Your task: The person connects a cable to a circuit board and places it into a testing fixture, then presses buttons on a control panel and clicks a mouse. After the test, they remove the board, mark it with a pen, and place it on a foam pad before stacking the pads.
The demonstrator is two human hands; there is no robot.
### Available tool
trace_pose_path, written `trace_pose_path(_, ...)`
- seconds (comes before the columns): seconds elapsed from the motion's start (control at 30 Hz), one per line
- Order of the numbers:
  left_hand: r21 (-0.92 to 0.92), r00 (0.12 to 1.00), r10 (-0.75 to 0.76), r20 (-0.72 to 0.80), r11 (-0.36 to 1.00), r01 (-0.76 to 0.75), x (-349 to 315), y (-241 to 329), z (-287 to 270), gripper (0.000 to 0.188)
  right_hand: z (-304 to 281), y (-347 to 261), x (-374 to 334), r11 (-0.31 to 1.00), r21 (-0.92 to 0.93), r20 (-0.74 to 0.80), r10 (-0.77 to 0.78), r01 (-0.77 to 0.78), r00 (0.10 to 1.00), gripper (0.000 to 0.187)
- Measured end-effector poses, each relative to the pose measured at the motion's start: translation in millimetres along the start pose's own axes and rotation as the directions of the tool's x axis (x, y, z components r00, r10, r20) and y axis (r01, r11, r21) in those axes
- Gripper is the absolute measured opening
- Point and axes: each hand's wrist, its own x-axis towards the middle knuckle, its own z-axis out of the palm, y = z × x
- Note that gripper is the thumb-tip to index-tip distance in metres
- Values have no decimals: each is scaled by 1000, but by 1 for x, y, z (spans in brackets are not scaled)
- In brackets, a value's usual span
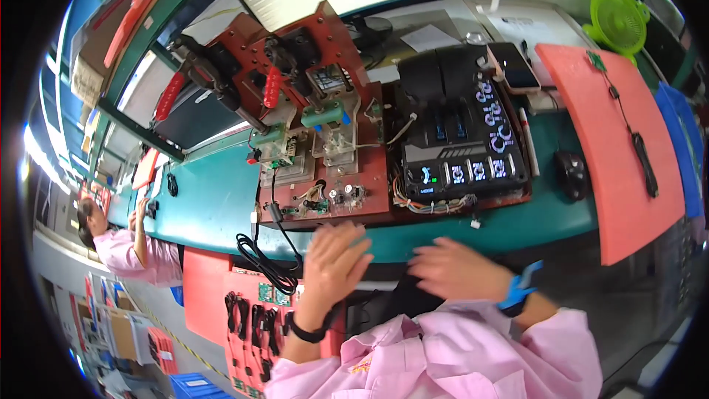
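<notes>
My left hand (pixel 336 260) is over the bench's front edge, fingers stretched out and holding nothing. My right hand (pixel 456 270), a little blurred, hovers off the same edge with its fingers extended and empty. Just beyond the left hand stands a red test fixture (pixel 369 207) with two toggle clamps, whose red handles (pixel 170 96) stick up. A small green circuit board (pixel 284 159) sits under the left clamp's green pressing block. From it a black cable (pixel 269 266) runs down into a coil hanging at the bench edge, beside my left hand.
Right of the clamps is a black device with lit round displays (pixel 478 171). A mouse (pixel 570 175), phone (pixel 515 68) and pink foam sheet with a cable (pixel 591 148) lie further right. Lower left, a pink tray (pixel 209 292) carries cables and boards. A co-worker (pixel 136 251) sits far left.
</notes>
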Motion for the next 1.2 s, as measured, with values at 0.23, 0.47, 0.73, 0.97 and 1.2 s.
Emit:
trace_pose_path(0.23, -184, 967, -214, -139, 965, 187, -28, -8, 73, 28, -111, 42, 29, 810, -564, -413, -106, -162, 905, 19)
trace_pose_path(0.47, -275, 930, -279, -239, 938, 211, -31, -7, 81, 31, -104, 49, 93, 816, -572, 108, 184, -90, 977, 17)
trace_pose_path(0.73, -306, 930, -232, -285, 942, 141, -36, -8, 74, 32, -104, 44, 90, 738, -656, 75, -144, 158, 987, 4)
trace_pose_path(0.97, -298, 926, -221, -305, 946, 128, -34, -10, 76, 31, -116, 36, 89, 763, -641, 158, 25, 83, 987, 10)
trace_pose_path(1.2, -272, 937, -192, -292, 956, 111, -34, -11, 78, 31, -109, 41, 88, 770, -638, 80, 37, 23, 996, 12)
